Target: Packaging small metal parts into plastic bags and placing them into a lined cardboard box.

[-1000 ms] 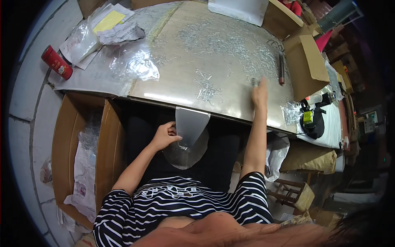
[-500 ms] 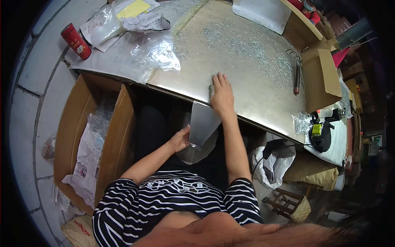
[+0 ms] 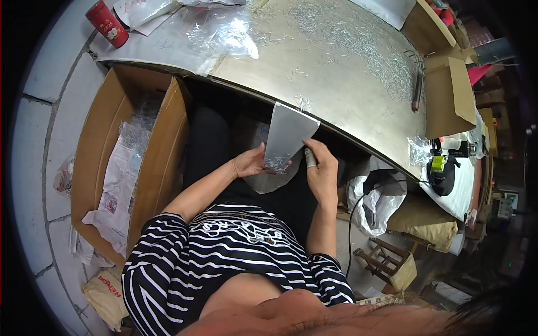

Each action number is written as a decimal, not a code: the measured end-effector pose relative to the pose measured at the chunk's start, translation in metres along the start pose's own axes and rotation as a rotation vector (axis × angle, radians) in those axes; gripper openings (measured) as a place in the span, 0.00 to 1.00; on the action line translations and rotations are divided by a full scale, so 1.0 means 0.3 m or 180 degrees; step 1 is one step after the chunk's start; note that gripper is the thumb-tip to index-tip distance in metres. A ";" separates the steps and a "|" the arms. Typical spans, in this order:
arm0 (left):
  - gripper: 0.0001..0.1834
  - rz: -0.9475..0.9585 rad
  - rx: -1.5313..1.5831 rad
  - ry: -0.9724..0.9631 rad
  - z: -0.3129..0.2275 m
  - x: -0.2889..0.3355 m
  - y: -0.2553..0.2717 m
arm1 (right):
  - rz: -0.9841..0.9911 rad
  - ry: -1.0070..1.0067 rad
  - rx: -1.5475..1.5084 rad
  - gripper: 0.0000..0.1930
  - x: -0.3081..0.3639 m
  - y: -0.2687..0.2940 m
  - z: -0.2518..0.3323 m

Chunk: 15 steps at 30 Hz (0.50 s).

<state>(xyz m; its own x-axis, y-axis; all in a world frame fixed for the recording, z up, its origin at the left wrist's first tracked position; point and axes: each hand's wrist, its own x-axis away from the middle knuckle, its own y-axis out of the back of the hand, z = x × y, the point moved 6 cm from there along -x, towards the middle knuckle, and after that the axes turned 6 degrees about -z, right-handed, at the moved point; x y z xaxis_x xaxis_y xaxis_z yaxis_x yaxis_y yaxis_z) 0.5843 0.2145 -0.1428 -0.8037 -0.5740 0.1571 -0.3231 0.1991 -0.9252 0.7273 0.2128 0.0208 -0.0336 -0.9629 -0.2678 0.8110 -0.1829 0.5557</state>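
A translucent whitish plastic sheet (image 3: 291, 130), bent into a scoop, hangs over my lap with its upper edge at the table's front edge. Many small thin metal pins (image 3: 276, 164) lie gathered in its lower end. My left hand (image 3: 250, 162) is closed on the sheet's lower left side, with fingers under the pins. At the right edge is my right hand (image 3: 323, 171), fingers bent against the sheet; one digit has a pale wrapping. A few pins (image 3: 303, 103) stick up by the table edge above the sheet. More pins (image 3: 347, 42) lie scattered over the metal tabletop (image 3: 269, 75).
Left of my legs stands an open cardboard box (image 3: 159, 151) with paper and clear plastic inside. A red canister (image 3: 107, 25) and clear plastic bags (image 3: 224, 33) sit at the table's far left. Right are a dark rod-like tool (image 3: 417, 89), a white sack (image 3: 372, 207) and a wooden stool (image 3: 389, 263).
My right hand has left the tabletop and moved down to the sheet's right edge. The sheet is raised a little, and pins now show in its lower end. The view has shifted downward.
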 end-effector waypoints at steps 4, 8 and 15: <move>0.33 -0.0283 -0.1053 0.0025 0.006 0.020 0.046 | 0.0198 0.0006 -0.0126 0.17 0.058 -0.078 -0.025; 0.23 -0.0779 -0.1766 0.0186 0.035 0.030 0.096 | 0.1823 0.0163 0.0305 0.22 0.148 -0.231 -0.066; 0.15 -0.1327 -0.1613 0.0458 0.090 0.055 0.175 | 0.1318 -0.0111 0.0275 0.15 0.097 -0.229 -0.066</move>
<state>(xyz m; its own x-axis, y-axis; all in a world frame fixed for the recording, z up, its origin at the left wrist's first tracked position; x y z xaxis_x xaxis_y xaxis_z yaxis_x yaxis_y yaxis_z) 0.5674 0.1940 -0.1981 -0.6081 -0.5790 0.5431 -0.7873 0.3521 -0.5061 0.6821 0.2011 -0.0407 0.2638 -0.9644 0.0177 0.7083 0.2061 0.6751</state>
